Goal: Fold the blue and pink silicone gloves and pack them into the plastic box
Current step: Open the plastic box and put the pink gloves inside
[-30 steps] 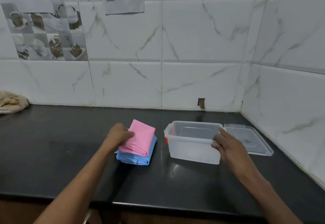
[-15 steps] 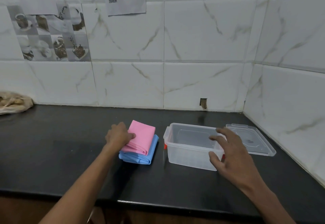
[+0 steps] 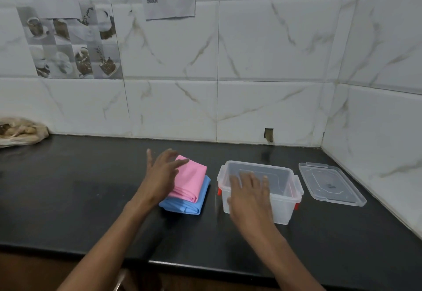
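Head view was the only one given, and in it the folded pink glove [image 3: 190, 177] was seen stacked on the folded blue glove [image 3: 186, 204], the pair lying on the black surface [image 3: 68, 199] just at 9 o'clock of the plastic box [image 3: 283, 208], not touching it. The left hand [image 3: 162, 176] was spread over the 9 o'clock edge of the stack, its fingers [image 3: 180, 161] open and laid loosely across the pink fold, nothing being gripped. The right hand [image 3: 249, 194] was held flat over the near wall of the box, fingers extended and apart; whether they rested on the rim could not be told. The gloves were judged to be light, soft and limp, with a smooth skin likely to slide layer on layer, so the folds would be expected to spring open if released. A hold was judged best taken on both gloves together, pinched from the 9 o'clock and 3 o'clock sides or scooped from beneath near the folded edge at 6 o'clock. The box was seen open and empty, its clear walls looking thin and easily pushed along the surface. Its lid [image 3: 331, 184] lay flat at 3 o'clock of it, apart. A crumpled bag [image 3: 20, 132] lay well away at 9 o'clock.
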